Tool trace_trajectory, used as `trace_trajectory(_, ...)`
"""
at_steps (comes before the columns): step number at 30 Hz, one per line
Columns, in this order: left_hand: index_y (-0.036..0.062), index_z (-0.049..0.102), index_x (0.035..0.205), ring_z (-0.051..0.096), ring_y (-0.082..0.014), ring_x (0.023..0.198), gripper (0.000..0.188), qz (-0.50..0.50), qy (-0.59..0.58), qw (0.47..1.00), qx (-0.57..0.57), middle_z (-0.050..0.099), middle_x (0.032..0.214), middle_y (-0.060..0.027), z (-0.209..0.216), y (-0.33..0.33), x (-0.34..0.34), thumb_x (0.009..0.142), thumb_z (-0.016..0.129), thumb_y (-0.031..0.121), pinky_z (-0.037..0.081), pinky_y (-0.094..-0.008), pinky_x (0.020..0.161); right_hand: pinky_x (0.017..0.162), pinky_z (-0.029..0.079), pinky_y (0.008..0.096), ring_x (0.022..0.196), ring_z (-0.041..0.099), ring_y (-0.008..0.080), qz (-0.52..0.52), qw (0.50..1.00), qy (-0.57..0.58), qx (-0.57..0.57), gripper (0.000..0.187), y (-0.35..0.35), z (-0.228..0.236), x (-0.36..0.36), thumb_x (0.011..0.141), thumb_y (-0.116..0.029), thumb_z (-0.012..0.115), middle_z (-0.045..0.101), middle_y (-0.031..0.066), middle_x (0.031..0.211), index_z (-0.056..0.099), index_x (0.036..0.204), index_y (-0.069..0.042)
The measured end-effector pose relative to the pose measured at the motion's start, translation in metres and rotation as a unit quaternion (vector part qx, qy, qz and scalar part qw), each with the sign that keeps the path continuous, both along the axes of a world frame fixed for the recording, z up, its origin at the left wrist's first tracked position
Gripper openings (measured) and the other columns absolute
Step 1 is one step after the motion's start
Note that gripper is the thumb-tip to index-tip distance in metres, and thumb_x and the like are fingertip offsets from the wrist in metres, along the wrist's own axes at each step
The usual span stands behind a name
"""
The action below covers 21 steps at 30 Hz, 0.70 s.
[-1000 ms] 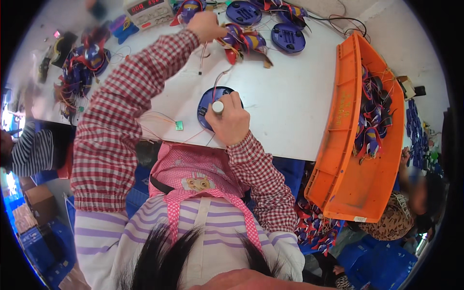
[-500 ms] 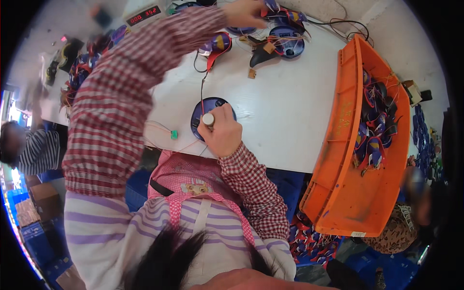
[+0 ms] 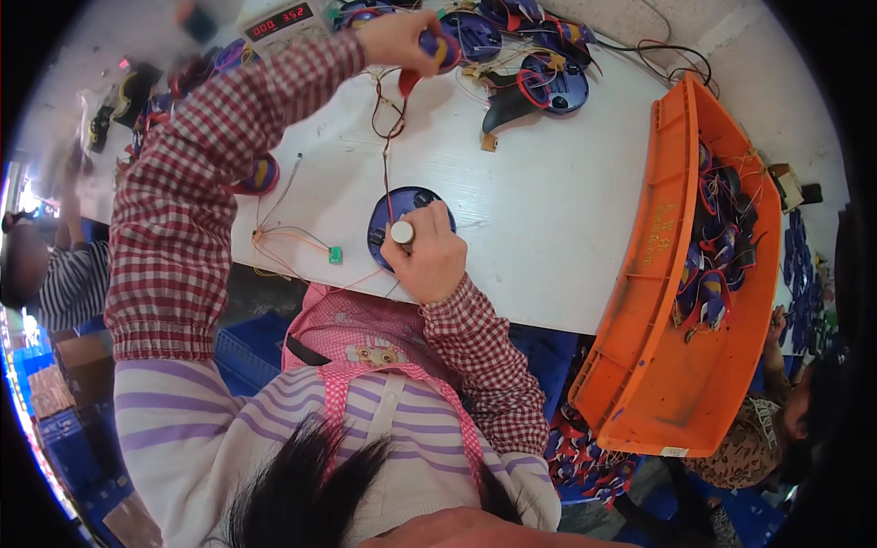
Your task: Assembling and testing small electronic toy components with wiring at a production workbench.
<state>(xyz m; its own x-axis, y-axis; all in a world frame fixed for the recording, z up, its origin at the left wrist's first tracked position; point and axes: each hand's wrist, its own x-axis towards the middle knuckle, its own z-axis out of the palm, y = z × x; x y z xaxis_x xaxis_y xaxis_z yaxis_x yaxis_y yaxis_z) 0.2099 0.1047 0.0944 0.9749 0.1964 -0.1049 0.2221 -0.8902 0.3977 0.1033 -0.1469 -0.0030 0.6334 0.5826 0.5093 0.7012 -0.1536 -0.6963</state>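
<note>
Your right hand (image 3: pixel 429 256) has its fingers clamped on a stick (image 3: pixel 402 233), pale round end up; its lower tip is hidden, so you cannot tell whether it meets the disc (image 3: pixel 404 205). That purple disc lies on the bench (image 3: pixel 539 192), near the near edge, under your hand. Your left hand (image 3: pixel 399 43), out toward the far edge, has its fingers closed around a purple shell (image 3: pixel 445 50) with a red flap. A dark wire (image 3: pixel 387 160) runs from the disc toward the shell.

Left of the disc, by the near edge, sits a green board (image 3: pixel 335 256) with thin wires. A second shell (image 3: pixel 263 173) lies beside your left sleeve (image 3: pixel 174 247), partly hidden by it.

Along the far edge you have more discs (image 3: pixel 475 38), with a black fin (image 3: pixel 510 108) in front of them. A display box (image 3: pixel 281 26) stands toward the far left corner. An orange bin (image 3: pixel 639 301) holding purple parts (image 3: pixel 717 247) stands at the right edge.
</note>
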Motion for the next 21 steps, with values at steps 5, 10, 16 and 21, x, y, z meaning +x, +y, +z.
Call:
trace_trajectory(5, 0.0095, 0.048, 0.117, 0.062, -0.0241, 0.078, 0.059, -0.006, 0.078, 0.992, -0.095, 0.061, 0.093, -0.0176, 0.001, -0.019, 0.048, 0.063, 0.068, 0.021, 0.049, -0.0272, 0.068, 0.044, 0.041, 0.0292, 0.052, 0.047, 0.0222, 0.008, 1.0, -0.002, -0.001, 0.023, 0.003, -0.001, 0.001, 0.067, -0.007, 0.07, 0.049, 0.0076, 0.078, 0.055, 0.084, -0.006)
trace_trajectory(10, 0.0042, 0.049, 0.117, 0.056, -0.0175, 0.085, 0.054, -0.01, -0.135, 0.985, 0.106, 0.057, 0.098, -0.0105, -0.051, -0.038, 0.031, 0.071, 0.071, 0.022, 0.046, -0.0245, 0.073, 0.046, 0.041, 0.0293, 0.051, 0.047, 0.022, -0.01, 1.0, 0.006, 0.008, 0.022, 0.002, 0.001, 0.001, 0.068, -0.009, 0.071, 0.05, 0.008, 0.078, 0.056, 0.084, -0.005)
trace_trajectory(16, 0.0023, 0.054, 0.109, 0.053, -0.0145, 0.081, 0.033, 0.133, -0.358, 0.901, -0.205, 0.058, 0.094, -0.0066, -0.036, -0.047, -0.13, 0.08, 0.064, 0.012, 0.045, -0.0238, 0.073, 0.053, 0.042, 0.0301, 0.059, 0.048, 0.0221, 0.011, 0.999, -0.024, -0.022, 0.024, 0.001, 0.004, 0.004, 0.069, -0.013, 0.072, 0.051, 0.0075, 0.08, 0.058, 0.086, -0.004)
trace_trajectory(21, 0.0, 0.057, 0.094, 0.05, -0.0136, 0.067, 0.015, 0.184, -0.294, 0.906, -0.243, 0.054, 0.08, -0.0066, -0.072, -0.13, -0.267, 0.079, 0.059, -0.001, 0.043, -0.0221, 0.063, 0.06, 0.043, 0.0306, 0.067, 0.05, 0.0227, 0.044, 0.995, -0.077, -0.052, 0.027, 0.0, 0.007, 0.019, 0.07, -0.017, 0.073, 0.053, 0.0074, 0.083, 0.06, 0.09, -0.003)
